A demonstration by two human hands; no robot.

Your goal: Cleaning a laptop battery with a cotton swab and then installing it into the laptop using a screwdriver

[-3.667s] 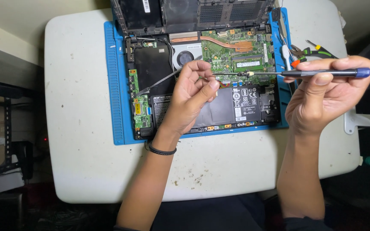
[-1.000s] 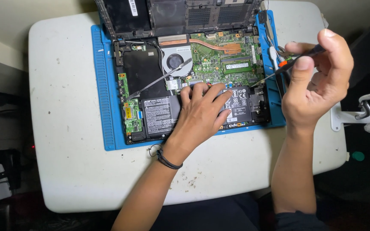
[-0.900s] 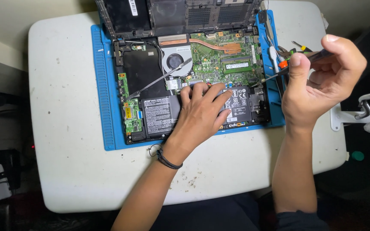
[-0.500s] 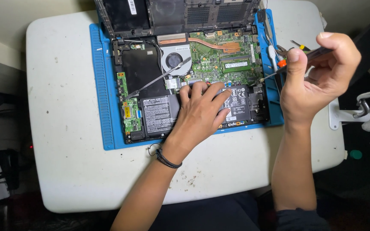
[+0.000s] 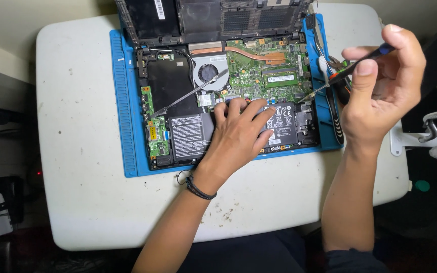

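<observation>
Left hand (image 5: 238,134): stays flat on the laptop (image 5: 228,96).
Right hand (image 5: 380,86): has raised the screwdriver (image 5: 347,75), gripped.

matt blue rubbery mat (image 5: 127,121), scuffed white table (image 5: 77,192)

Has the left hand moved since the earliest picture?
Yes. The left hand was raised above the open laptop with fingers pinched; now it has come down and lies flat on the laptop's insides, near the front edge.
</observation>
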